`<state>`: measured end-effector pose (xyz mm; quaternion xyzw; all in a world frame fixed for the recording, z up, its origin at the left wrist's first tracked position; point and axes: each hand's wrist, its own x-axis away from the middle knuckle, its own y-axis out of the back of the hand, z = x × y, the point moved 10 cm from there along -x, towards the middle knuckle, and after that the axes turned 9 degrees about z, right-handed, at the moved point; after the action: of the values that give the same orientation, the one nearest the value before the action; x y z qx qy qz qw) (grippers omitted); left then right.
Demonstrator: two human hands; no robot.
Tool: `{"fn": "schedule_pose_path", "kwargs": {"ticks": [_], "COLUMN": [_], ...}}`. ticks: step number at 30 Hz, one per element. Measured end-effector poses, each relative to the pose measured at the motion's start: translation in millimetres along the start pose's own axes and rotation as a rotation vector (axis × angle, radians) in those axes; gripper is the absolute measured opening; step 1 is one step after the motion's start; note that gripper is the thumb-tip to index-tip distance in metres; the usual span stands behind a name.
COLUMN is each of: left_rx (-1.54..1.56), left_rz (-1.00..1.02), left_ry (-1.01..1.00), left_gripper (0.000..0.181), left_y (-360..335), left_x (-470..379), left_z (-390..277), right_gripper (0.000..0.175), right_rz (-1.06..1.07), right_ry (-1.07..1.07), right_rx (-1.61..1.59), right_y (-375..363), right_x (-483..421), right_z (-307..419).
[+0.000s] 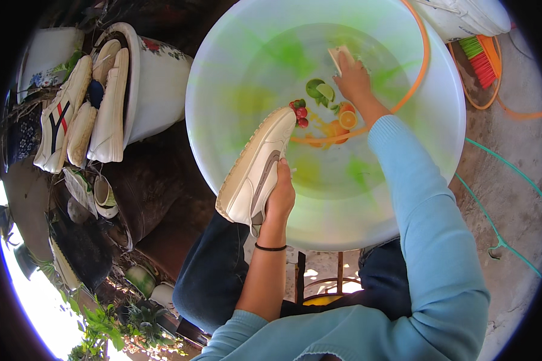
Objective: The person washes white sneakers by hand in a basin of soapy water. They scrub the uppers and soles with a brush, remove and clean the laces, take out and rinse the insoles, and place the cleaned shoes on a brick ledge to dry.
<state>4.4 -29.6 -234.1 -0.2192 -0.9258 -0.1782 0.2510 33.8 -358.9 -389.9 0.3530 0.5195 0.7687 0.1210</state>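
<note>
My left hand (280, 194) grips a cream-white shoe (248, 173) with a grey stripe by its heel end. The shoe is tilted, its sole edge turned left and its toe over a large white basin (212, 99). In the far part of the basin, my right hand (356, 83) holds a pale flat block (338, 56), probably a scrub brush; its underside is hidden. Water is stirred up beside that hand. Fruit pictures (323, 90) are printed on the basin's floor. An orange hose (422, 58) runs over the rim and down into the basin, passing behind my right forearm.
At left, several white shoes (110, 108) rest on a white flowered pot (156, 90). A white container (469, 18) and a red-and-green bristled broom head (485, 63) lie at upper right. A green cord (492, 221) crosses the concrete floor. Plants (99, 325) grow at lower left.
</note>
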Motion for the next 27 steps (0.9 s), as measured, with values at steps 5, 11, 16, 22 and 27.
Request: {"fn": "schedule_pose_path", "kwargs": {"ticks": [5,11,16,22,27], "left_rx": [-0.315,-0.734,-0.567,-0.396,-0.131], "left_rz": [0.091,0.2,0.15,0.192,0.108], "left_ry": [0.14,-0.288,-0.437,-0.399,0.112], "left_gripper": [0.039,0.038,0.039,0.032,0.036], "left_y": [-20,-68,-63,-63,-52], "left_x": [-17,5,5,6,8], "left_z": [21,-19,-36,-40,0], "right_gripper": [0.061,0.047,0.044,0.044,0.041], "right_rz": [0.595,0.432,0.202,0.213,0.209], "right_ry": [0.237,0.507,0.506,0.483,0.302], "right_rx": [-0.875,-0.559,-0.645,-0.633,-0.375], "right_y": [41,116,125,74,10], "right_x": [110,208,210,215,147], "right_z": [87,130,125,108,67]}}
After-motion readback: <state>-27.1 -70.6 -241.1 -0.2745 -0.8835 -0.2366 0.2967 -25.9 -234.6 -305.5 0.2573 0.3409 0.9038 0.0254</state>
